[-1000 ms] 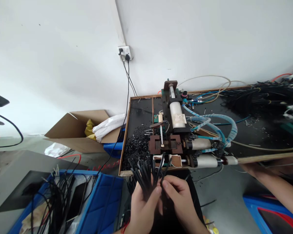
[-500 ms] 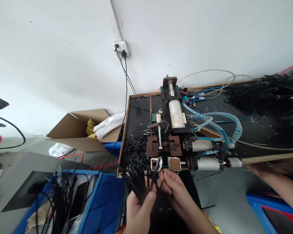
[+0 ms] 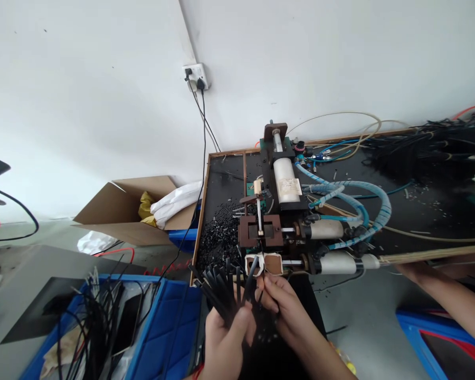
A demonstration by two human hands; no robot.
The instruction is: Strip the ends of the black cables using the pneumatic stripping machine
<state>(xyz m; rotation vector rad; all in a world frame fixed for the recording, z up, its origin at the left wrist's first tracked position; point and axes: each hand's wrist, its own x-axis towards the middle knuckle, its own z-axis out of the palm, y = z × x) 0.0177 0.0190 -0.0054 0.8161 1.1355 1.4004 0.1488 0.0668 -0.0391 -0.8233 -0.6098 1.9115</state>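
I see a person with both hands in front of a machine (image 3: 287, 174) on a dark desk (image 3: 226, 177). The left hand (image 3: 225, 338) is curled around a fat bunch of black strands (image 3: 216, 290), with the thumb on the near side. The strands poke up and fan out over the front edge of the desk. The right hand (image 3: 287, 311) is just beside it, with its thumb and finger pinched together on one thin black strand (image 3: 264, 271). That strand goes up to two white-edged pads (image 3: 273, 264) at the front of the machine. The pads sit side by side, touching or almost touching; I can't tell which.

Lots of tiny black bits (image 3: 219, 237) lie on the desk, left of the machine. Blue hoses (image 3: 383, 206) loop out on its right, and farther right is a big black pile of wires (image 3: 404, 148). Another person's arm (image 3: 443, 301) reaches in there. On the left stands a blue crate (image 3: 164, 327) with dark wires in it.
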